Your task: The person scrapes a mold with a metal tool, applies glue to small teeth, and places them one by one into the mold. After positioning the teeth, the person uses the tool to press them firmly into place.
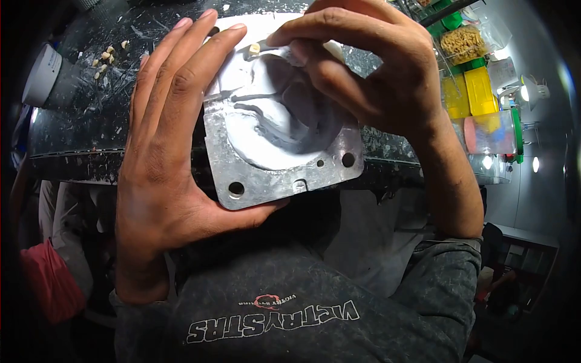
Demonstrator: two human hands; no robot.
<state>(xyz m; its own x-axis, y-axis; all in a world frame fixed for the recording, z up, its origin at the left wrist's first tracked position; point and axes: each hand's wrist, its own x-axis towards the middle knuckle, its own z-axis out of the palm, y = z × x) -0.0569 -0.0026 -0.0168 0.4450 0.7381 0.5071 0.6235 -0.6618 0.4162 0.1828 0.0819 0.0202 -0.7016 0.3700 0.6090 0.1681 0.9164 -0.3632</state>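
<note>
A metal plate (272, 181) with corner holes holds white plaster-like material (266, 121) with a curved, arch-shaped groove. My left hand (166, 139) grips the plate along its left side, thumb under the near edge and fingers over the far left. Over the plate's far right part, my right hand (369, 66) has its thumb and index finger brought close together at the mould. What lies between those fingertips is too small to make out. A small cream-coloured piece (255, 48) sits on the far part of the mould, just left of the right fingertips.
The dark, scratched bench (72, 139) carries a white cup (42, 75) and several small cream pieces (104, 57) at the left. On the right are a yellow container (478, 91), a tub of yellowish bits (463, 43) and a green-lidded clear jar (493, 134).
</note>
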